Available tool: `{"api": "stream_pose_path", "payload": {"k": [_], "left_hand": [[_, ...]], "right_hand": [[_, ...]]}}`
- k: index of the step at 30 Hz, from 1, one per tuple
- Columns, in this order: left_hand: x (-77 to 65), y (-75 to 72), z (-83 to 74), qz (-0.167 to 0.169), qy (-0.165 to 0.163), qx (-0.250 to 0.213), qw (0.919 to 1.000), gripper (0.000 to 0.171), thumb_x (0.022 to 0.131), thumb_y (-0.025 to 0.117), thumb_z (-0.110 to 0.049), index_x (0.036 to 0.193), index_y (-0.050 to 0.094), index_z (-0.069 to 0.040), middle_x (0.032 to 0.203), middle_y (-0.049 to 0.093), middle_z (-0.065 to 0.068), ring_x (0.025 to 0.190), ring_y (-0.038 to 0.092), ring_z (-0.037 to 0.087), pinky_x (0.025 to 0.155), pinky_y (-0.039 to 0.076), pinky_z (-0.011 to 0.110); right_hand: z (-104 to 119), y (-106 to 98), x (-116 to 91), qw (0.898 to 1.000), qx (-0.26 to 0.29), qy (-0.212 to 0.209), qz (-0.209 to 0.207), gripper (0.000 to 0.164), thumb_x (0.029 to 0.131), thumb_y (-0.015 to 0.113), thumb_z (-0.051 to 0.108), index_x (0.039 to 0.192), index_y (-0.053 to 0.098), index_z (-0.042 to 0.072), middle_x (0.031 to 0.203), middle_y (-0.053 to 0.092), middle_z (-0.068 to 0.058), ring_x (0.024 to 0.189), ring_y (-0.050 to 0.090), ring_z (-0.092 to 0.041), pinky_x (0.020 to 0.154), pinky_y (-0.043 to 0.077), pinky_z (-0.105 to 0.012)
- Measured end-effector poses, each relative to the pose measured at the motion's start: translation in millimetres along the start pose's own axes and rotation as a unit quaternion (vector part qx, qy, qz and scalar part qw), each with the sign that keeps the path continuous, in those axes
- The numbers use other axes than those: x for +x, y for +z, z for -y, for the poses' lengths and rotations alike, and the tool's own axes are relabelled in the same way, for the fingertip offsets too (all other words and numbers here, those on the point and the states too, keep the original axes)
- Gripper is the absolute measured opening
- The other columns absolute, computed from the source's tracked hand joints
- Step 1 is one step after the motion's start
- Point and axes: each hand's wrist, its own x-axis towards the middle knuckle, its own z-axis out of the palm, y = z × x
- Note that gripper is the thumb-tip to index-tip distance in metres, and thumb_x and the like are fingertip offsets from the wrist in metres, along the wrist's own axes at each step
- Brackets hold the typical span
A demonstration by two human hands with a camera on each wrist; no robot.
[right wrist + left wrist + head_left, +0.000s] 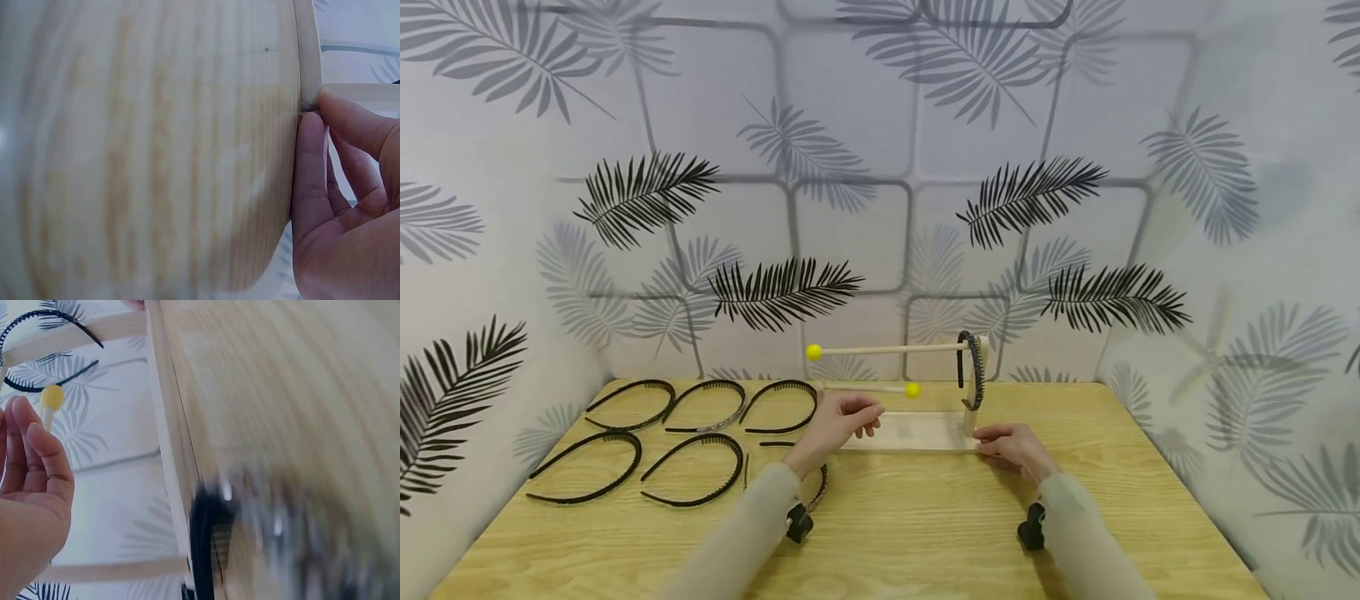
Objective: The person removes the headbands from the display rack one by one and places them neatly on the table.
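A wooden stand with a flat base (917, 432) has two rods tipped with yellow balls (814, 352). On its upper rod (895, 349) hangs a dark toothed headband (976, 375), close to the right upright. My left hand (846, 421) is raised over the base's left part, its fingers loosely bent and holding nothing. In the left wrist view its fingertips are near the lower rod's yellow ball (52, 397). My right hand (1015, 448) touches the base's right end with thumb and fingertip, fingers fairly straight, as the right wrist view shows at the base corner (310, 94).
Several black headbands (638, 467) lie in two rows on the left of the wooden table (925, 533). One headband (824, 483) is partly hidden under my left forearm. A leaf-patterned wall covering (865, 233) stands behind the table.
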Motion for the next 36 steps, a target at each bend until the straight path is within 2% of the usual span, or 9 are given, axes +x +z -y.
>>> {"api": "stream_pose_path", "payload": {"k": [2, 5, 9, 12, 19, 23, 26, 32, 36], "left_hand": [[3.3, 7.1, 0.9, -0.013, 0.003, -0.019, 0.9997, 0.026, 0.097, 0.064, -0.022, 0.107, 0.07, 0.002, 0.083, 0.071, 0.005, 0.069, 0.063, 0.013, 0.065, 0.054, 0.034], [6.8, 18.1, 1.4, -0.026, 0.007, -0.03, 0.9992, 0.024, 0.096, 0.065, -0.02, 0.105, 0.07, 0.002, 0.081, 0.07, 0.006, 0.067, 0.062, 0.011, 0.064, 0.054, 0.032], [10.5, 32.9, 2.4, -0.019, 0.001, -0.038, 0.9991, 0.021, 0.095, 0.066, -0.018, 0.102, 0.071, 0.001, 0.082, 0.071, 0.006, 0.068, 0.063, 0.011, 0.063, 0.052, 0.027], [12.3, 42.9, 1.8, -0.015, -0.004, -0.047, 0.9988, 0.02, 0.095, 0.066, -0.018, 0.102, 0.072, 0.0, 0.085, 0.072, 0.01, 0.071, 0.065, 0.013, 0.064, 0.054, 0.027], [20.2, 63.2, -1.3, -0.036, 0.0, -0.076, 0.9964, 0.025, 0.096, 0.064, -0.018, 0.111, 0.071, 0.0, 0.102, 0.073, 0.019, 0.089, 0.071, 0.024, 0.079, 0.058, 0.04], [24.4, 73.2, -3.3, -0.044, 0.005, -0.09, 0.995, 0.026, 0.096, 0.065, -0.018, 0.114, 0.071, -0.001, 0.107, 0.072, 0.019, 0.094, 0.071, 0.023, 0.086, 0.056, 0.044], [26.4, 80.2, -3.4, -0.043, 0.0, -0.095, 0.9945, 0.024, 0.096, 0.065, -0.017, 0.112, 0.071, -0.001, 0.107, 0.073, 0.018, 0.093, 0.071, 0.02, 0.088, 0.055, 0.047], [28.6, 91.3, -4.8, -0.041, 0.001, -0.105, 0.9936, 0.022, 0.095, 0.065, -0.015, 0.11, 0.072, 0.0, 0.106, 0.073, 0.019, 0.095, 0.071, 0.027, 0.085, 0.057, 0.044], [32.3, 97.7, -6.3, -0.041, -0.001, -0.103, 0.9938, 0.023, 0.096, 0.065, -0.016, 0.112, 0.072, -0.002, 0.106, 0.073, 0.018, 0.098, 0.069, 0.03, 0.089, 0.055, 0.047]], "right_hand": [[1, -1, 1, 1.0, 0.0, 0.002, -0.004, 0.032, 0.088, 0.069, 0.0, 0.12, 0.068, -0.001, 0.119, 0.068, -0.016, 0.081, 0.066, -0.007, 0.075, 0.057, -0.025], [1, -2, 1, 1.0, 0.0, 0.004, -0.002, 0.033, 0.088, 0.069, 0.001, 0.121, 0.068, -0.001, 0.12, 0.067, -0.016, 0.081, 0.067, -0.007, 0.075, 0.057, -0.025], [2, -2, 0, 1.0, 0.001, 0.006, -0.003, 0.033, 0.088, 0.069, 0.0, 0.121, 0.068, -0.001, 0.12, 0.067, -0.017, 0.081, 0.066, -0.006, 0.075, 0.057, -0.025], [2, -1, 0, 1.0, -0.002, 0.004, -0.001, 0.033, 0.088, 0.069, 0.001, 0.12, 0.068, -0.002, 0.12, 0.067, -0.017, 0.081, 0.066, -0.006, 0.075, 0.057, -0.025], [1, -3, 1, 1.0, 0.0, -0.003, 0.001, 0.032, 0.088, 0.068, 0.0, 0.12, 0.067, -0.003, 0.117, 0.069, -0.016, 0.081, 0.066, -0.006, 0.075, 0.057, -0.025], [3, -4, 1, 1.0, -0.004, -0.004, -0.001, 0.032, 0.088, 0.069, 0.001, 0.119, 0.068, -0.002, 0.116, 0.069, -0.016, 0.082, 0.066, -0.006, 0.076, 0.057, -0.026], [3, -3, 0, 1.0, -0.009, -0.001, -0.002, 0.031, 0.088, 0.07, 0.001, 0.118, 0.069, -0.002, 0.117, 0.069, -0.016, 0.081, 0.065, -0.006, 0.076, 0.057, -0.025], [0, -1, 1, 1.0, -0.003, -0.002, -0.001, 0.031, 0.087, 0.068, -0.001, 0.118, 0.068, -0.003, 0.113, 0.07, -0.014, 0.079, 0.065, -0.006, 0.074, 0.057, -0.024], [-1, -1, 0, 1.0, 0.008, -0.008, 0.0, 0.032, 0.088, 0.068, -0.002, 0.119, 0.067, -0.004, 0.114, 0.07, -0.015, 0.081, 0.067, -0.006, 0.075, 0.058, -0.025]]}}
